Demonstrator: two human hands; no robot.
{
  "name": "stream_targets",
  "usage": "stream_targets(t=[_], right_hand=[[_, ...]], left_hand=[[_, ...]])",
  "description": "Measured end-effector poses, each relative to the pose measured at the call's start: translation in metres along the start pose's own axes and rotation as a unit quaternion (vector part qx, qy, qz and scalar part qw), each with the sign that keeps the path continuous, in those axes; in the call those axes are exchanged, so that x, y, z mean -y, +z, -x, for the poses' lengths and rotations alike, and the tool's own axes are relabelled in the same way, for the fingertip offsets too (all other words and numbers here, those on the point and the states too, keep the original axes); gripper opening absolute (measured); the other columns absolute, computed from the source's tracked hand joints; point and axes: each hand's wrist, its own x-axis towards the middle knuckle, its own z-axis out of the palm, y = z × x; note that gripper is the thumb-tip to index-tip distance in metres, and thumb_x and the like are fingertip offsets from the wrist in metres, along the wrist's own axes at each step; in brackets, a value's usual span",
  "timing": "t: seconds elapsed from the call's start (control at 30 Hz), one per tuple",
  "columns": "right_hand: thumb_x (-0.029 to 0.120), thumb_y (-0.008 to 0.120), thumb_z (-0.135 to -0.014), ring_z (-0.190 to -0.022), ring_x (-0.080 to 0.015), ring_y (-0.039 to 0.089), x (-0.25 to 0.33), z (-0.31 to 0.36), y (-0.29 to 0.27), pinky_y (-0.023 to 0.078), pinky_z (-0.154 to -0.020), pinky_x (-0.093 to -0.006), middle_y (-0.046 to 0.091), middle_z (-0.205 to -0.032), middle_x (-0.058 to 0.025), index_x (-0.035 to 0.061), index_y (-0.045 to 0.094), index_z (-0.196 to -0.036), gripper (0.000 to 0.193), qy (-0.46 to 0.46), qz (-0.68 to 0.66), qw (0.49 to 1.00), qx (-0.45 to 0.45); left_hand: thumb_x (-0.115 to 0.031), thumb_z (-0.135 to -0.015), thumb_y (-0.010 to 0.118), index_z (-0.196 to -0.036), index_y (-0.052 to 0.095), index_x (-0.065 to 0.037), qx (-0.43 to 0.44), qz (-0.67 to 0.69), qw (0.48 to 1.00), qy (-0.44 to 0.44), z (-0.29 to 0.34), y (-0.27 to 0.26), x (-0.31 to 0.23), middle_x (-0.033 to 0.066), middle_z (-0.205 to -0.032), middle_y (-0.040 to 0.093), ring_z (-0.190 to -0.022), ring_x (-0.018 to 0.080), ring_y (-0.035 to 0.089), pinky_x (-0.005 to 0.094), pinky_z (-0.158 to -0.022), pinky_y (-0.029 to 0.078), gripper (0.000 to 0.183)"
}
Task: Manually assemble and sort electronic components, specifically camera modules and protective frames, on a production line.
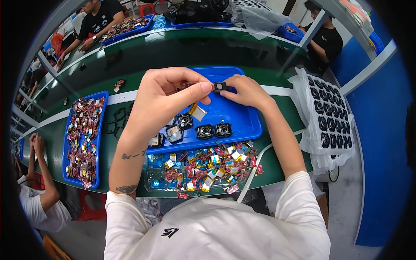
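Note:
Above the blue tray [249, 123], my left hand [167, 93] pinches a small red circuit board [187, 85] between thumb and fingers. My right hand [248, 92] grips a small black watch case [220, 86], whose near side touches the left thumb tip. In the tray below lie two black round-faced watch cases [223, 129] side by side, another black case [185, 121], and a case with a pale square face [174, 134]. A silver battery with a yellow edge [198, 112] lies under my hands. My left wrist partly hides one more case [156, 140].
Nearer me, a clear plastic tray [151, 184] holds many loose red boards with batteries [212, 169]. Further boards fill a blue tray [103, 102] at left, beside black frames [113, 127]. At right, a white tray [316, 134] holds rows of black cases. Co-workers sit across the bench and left.

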Motion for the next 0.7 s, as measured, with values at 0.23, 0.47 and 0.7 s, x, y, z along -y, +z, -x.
stream_targets(t=[0.23,0.47,0.7], right_hand=[[0.015,0.060,-0.086,-0.068,-0.0156,0.065,0.028,-0.003,-0.025,0.054,-0.062,-0.0255,0.064,-0.087,-0.0111,-0.0015,0.059,-0.110,0.028,0.086,-0.548,0.830,-0.050],[0.004,0.063,-0.083,-0.071,-0.0116,0.064,0.076,0.014,-0.048,0.054,-0.063,-0.0234,0.065,-0.087,-0.0102,-0.0039,0.059,-0.110,0.028,0.028,-0.559,0.826,-0.065],[0.002,0.061,-0.083,-0.072,-0.0116,0.065,0.089,0.022,-0.048,0.054,-0.063,-0.0219,0.066,-0.090,-0.0095,-0.0030,0.059,-0.112,0.029,0.004,-0.531,0.845,-0.067]], left_hand=[[-0.009,-0.079,0.066,-0.082,0.068,0.004,-0.058,-0.105,0.991,0.063,-0.006,0.001,0.016,0.0106,-0.089,0.067,-0.065,0.0052,0.057,0.0193,-0.059,0.046,0.013],[-0.006,-0.080,0.065,-0.077,0.066,0.005,-0.079,-0.198,0.976,0.048,-0.006,0.002,0.020,0.0145,-0.110,0.063,-0.074,0.0046,0.057,0.0177,-0.063,0.045,0.011],[-0.007,-0.079,0.065,-0.078,0.066,0.005,-0.085,-0.238,0.966,0.056,-0.005,0.009,0.021,0.0152,-0.110,0.063,-0.073,0.0053,0.058,0.0188,-0.063,0.046,0.013]])
